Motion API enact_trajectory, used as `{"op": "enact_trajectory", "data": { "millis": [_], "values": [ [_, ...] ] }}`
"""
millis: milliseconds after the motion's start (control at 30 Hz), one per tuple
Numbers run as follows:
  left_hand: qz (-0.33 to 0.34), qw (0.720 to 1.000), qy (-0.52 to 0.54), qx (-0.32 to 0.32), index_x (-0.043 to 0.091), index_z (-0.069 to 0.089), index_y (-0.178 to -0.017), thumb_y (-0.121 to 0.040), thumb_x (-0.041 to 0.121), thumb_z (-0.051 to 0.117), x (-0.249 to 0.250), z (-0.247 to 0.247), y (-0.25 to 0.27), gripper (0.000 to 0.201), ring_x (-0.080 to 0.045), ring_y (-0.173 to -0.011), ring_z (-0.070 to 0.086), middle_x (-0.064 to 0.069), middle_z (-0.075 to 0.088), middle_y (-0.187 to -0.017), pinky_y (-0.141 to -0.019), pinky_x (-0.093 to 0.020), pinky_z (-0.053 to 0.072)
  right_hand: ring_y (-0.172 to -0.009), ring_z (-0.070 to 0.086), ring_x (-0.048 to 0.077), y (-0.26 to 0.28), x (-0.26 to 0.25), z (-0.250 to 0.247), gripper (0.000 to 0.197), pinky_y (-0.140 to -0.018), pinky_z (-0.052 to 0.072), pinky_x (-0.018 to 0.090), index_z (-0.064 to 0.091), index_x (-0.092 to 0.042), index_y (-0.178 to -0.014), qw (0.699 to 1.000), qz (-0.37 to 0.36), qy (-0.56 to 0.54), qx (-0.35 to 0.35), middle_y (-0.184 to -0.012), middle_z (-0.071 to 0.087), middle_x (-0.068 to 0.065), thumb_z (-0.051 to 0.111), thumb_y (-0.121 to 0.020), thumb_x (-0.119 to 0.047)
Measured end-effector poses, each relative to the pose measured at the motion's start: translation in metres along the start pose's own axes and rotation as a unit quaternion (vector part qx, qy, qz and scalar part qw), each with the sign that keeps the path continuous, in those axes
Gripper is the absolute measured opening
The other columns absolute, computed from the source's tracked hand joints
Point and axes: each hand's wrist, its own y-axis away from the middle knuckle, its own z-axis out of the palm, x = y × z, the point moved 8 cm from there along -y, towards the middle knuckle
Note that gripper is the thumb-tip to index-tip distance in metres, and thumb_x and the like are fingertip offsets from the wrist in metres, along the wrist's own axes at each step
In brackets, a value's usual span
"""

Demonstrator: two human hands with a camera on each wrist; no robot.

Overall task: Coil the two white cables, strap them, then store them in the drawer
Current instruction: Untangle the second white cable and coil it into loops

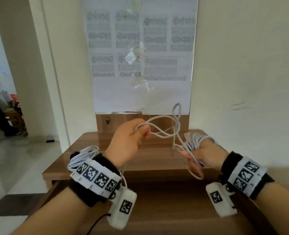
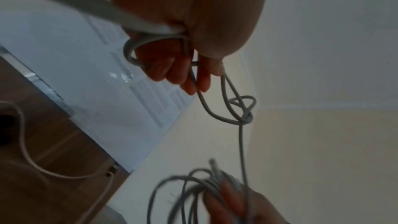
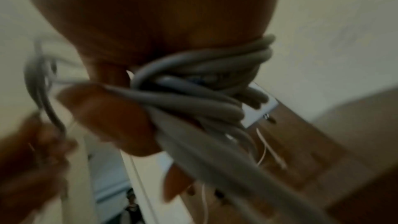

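Left hand [image 1: 126, 141] pinches the white cable [image 1: 162, 128]; right hand [image 1: 203, 155] grips its coils; wall sheets [image 1: 140, 44] unreadable.

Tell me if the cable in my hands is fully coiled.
Partly: turns wrap the right hand, loose tangled cable runs to the left hand.

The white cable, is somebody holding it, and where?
Yes. The left hand pinches the white cable at a loose loop near its free end. The right hand holds its wound coils, wrapped around the fingers.
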Motion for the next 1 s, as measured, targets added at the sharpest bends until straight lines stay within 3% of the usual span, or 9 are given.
{"op": "enact_trajectory", "data": {
  "millis": [133,267,467,600,700,800,867,933,1000],
  "values": [
    [-0.157,0.979,0.129,-0.011,0.005,0.068,-0.082,-0.102,0.028,0.047,-0.052,-0.008,0.001,0.038,-0.027,-0.077,0.072,-0.01,0.075,-0.082,-0.071,-0.037,0.059,-0.032,0.037,0.016,0.022,-0.012,0.025,0.067,-0.047,0.039,0.029,0.05,-0.003,-0.066,0.942,-0.069,-0.253,-0.211,-0.041,0.036,0.003,0.035,-0.094,-0.062],
    [-0.23,0.939,0.254,0.03,0.003,0.061,-0.07,-0.102,0.031,0.045,-0.081,-0.025,0.017,0.045,-0.034,-0.071,0.072,-0.027,0.072,-0.089,-0.065,-0.036,0.061,-0.031,0.032,0.019,0.039,-0.033,-0.002,0.041,-0.052,0.046,0.03,0.051,-0.006,-0.066,0.902,-0.15,-0.326,-0.241,-0.04,0.033,0.003,0.048,-0.101,-0.027],
    [-0.29,0.914,0.276,0.068,0.008,0.046,-0.064,-0.105,0.027,0.04,-0.121,-0.038,0.035,0.045,-0.029,-0.051,0.065,-0.035,0.068,-0.078,-0.053,-0.031,0.051,-0.039,0.036,0.023,0.042,-0.026,-0.054,0.046,-0.07,0.049,0.042,0.054,-0.003,-0.071,0.824,-0.141,-0.504,-0.217,-0.044,0.035,0.009,0.023,-0.104,-0.005],
    [-0.316,0.875,0.354,0.097,0.009,0.042,-0.068,-0.105,0.012,0.034,-0.127,-0.05,0.039,0.038,-0.019,-0.042,0.058,-0.008,0.052,-0.048,-0.054,-0.033,0.059,-0.031,0.026,0.02,0.037,-0.007,-0.075,0.043,-0.06,0.052,0.034,0.053,-0.01,-0.053,0.888,-0.129,-0.426,-0.113,-0.035,0.024,0.003,0.051,-0.096,-0.016],
    [-0.325,0.827,0.455,0.064,0.012,0.044,-0.064,-0.105,0.016,0.033,-0.116,-0.044,0.04,0.043,-0.015,-0.04,0.052,-0.002,0.039,-0.047,-0.058,-0.04,0.062,-0.032,0.032,0.021,0.034,-0.009,-0.067,0.044,-0.063,0.052,0.037,0.051,-0.007,-0.057,0.859,-0.131,-0.48,-0.125,-0.037,0.03,0.004,0.04,-0.1,-0.012],
    [-0.3,0.796,0.521,0.063,0.008,0.054,-0.069,-0.101,0.019,0.039,-0.099,-0.042,0.037,0.037,-0.027,-0.071,0.068,-0.009,0.057,-0.064,-0.072,-0.049,0.061,-0.023,0.029,0.014,0.028,-0.006,-0.065,0.046,-0.048,0.047,0.03,0.044,-0.013,-0.041,0.92,-0.107,-0.376,0.033,-0.029,0.025,-0.002,0.054,-0.085,-0.018],
    [-0.284,0.804,0.516,0.075,0.004,0.062,-0.092,-0.102,0.02,0.041,-0.091,-0.037,0.035,0.028,-0.04,-0.102,0.068,-0.019,0.069,-0.098,-0.076,-0.051,0.059,-0.024,0.027,0.014,0.027,-0.013,-0.05,0.051,-0.047,0.045,0.03,0.042,-0.014,-0.037,0.937,-0.109,-0.326,0.06,-0.028,0.028,-0.001,0.05,-0.088,-0.017],
    [-0.286,0.805,0.511,0.092,0.004,0.06,-0.108,-0.102,0.028,0.042,-0.089,-0.027,0.033,0.03,-0.044,-0.11,0.064,-0.023,0.065,-0.119,-0.075,-0.048,0.06,-0.025,0.028,0.015,0.024,-0.017,-0.036,0.053,-0.049,0.046,0.031,0.043,-0.013,-0.039,0.94,-0.113,-0.317,0.06,-0.029,0.029,-0.001,0.047,-0.092,-0.015],
    [-0.309,0.784,0.524,0.124,0.002,0.055,-0.109,-0.092,0.038,0.054,-0.09,-0.015,0.035,0.04,-0.043,-0.107,0.066,-0.026,0.064,-0.117,-0.075,-0.045,0.061,-0.026,0.029,0.015,0.019,-0.019,-0.024,0.047,-0.05,0.047,0.031,0.047,-0.012,-0.045,0.937,-0.11,-0.327,0.058,-0.03,0.031,-0.001,0.052,-0.091,-0.016]
  ]
}}
